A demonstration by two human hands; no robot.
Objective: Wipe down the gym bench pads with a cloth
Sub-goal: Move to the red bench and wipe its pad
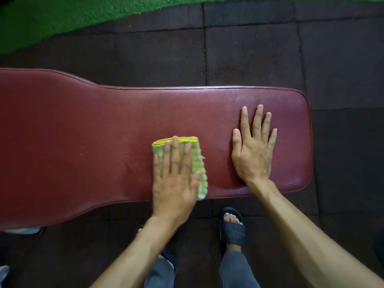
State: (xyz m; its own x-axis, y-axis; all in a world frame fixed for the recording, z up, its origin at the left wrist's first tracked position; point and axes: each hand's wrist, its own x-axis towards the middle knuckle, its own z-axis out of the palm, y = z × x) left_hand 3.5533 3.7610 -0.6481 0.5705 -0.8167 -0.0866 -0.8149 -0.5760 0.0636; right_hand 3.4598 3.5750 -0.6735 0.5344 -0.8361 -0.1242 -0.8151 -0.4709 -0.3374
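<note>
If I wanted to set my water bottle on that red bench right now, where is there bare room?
The bench pad is bare on its wide part beyond the left hand, which presses a folded cloth. A strip along the far edge, past both hands' fingertips, is free too. Between the cloth and the flat right hand only a narrow gap remains.

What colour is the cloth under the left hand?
The folded cloth is yellow and white checked with a yellow edge, seen in the head view.
</note>
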